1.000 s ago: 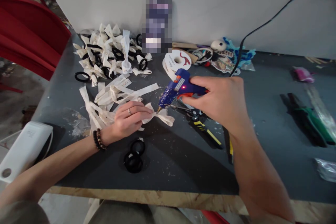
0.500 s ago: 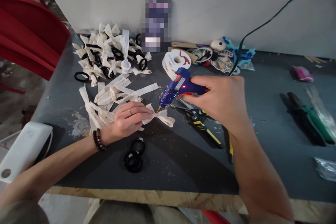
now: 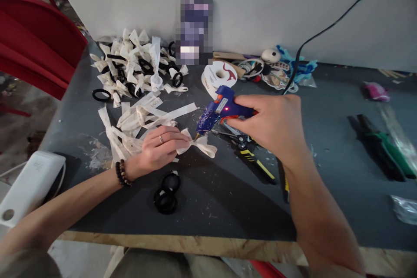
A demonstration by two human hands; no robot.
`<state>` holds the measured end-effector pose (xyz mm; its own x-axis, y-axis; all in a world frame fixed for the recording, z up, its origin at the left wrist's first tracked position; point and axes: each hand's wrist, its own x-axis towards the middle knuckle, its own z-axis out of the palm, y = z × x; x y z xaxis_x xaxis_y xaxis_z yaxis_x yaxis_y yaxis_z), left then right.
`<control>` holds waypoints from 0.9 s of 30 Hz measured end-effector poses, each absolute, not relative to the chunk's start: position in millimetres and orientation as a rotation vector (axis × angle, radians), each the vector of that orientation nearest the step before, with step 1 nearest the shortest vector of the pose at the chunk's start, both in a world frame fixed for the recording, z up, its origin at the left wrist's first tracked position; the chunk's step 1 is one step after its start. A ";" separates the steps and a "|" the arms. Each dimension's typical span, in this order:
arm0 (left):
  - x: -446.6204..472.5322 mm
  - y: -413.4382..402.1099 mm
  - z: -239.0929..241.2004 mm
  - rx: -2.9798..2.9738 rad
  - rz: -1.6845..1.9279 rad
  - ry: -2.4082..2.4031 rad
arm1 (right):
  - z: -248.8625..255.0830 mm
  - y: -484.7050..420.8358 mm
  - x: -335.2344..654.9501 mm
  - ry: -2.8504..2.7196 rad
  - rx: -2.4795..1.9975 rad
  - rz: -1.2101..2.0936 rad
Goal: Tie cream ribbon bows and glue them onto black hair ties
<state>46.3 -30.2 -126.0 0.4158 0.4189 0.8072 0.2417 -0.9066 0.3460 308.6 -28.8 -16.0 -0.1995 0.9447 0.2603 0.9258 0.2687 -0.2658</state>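
Observation:
My left hand [image 3: 159, 147] pinches a cream ribbon bow [image 3: 200, 144] flat against the dark table [image 3: 221, 195], fingers closed on its left loop. My right hand [image 3: 276, 124] grips a blue hot glue gun [image 3: 220, 110] with a red light lit. Its nozzle points down-left and touches the bow's knot. The gun's black cord [image 3: 325, 30] runs up to the right. Loose cream ribbon strips [image 3: 143, 117] lie just behind my left hand. Two black hair ties [image 3: 167, 193] sit below it.
A heap of finished bows and black ties [image 3: 133, 67] lies at the back left, a ribbon spool [image 3: 220, 76] behind the gun. Yellow-black cutters [image 3: 250, 156] rest under my right hand, green pliers [image 3: 384, 145] at right. A white box [image 3: 29, 186] and a red chair [image 3: 35, 39] stand left.
The glue gun has dipped slightly lower and left, bringing its nozzle onto the bow's knot. My left hand has stayed put.

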 end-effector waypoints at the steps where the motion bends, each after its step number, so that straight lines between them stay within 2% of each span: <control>1: 46.5 -30.0 -125.1 2.496 1.504 0.586 | -16.6 -29.0 308.2 -2.184 -1.697 0.062; 8: 46.6 -29.9 -124.0 2.484 1.514 0.513 | -24.1 -25.5 316.5 -2.127 -1.781 -0.200; 14: 46.4 -29.8 -124.8 2.485 1.514 0.534 | -19.4 -15.4 329.5 -1.980 -2.104 -0.226; 19: 46.8 -29.7 -119.0 2.498 1.502 0.518 | -25.8 -6.0 352.6 -1.971 -2.242 -0.123; 24: 45.9 -29.9 -119.3 2.500 1.455 0.531 | -44.5 3.4 375.5 -2.066 -2.126 0.019; 27: 46.3 -29.6 -118.7 2.518 1.450 0.503 | -57.2 12.1 382.6 -2.117 -2.263 0.157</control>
<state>46.3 -29.6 -118.7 0.4632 0.3829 0.7993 0.1944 -0.9238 0.3299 382.6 12.1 -57.2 0.0641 0.9968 -0.0475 0.9929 -0.0685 -0.0969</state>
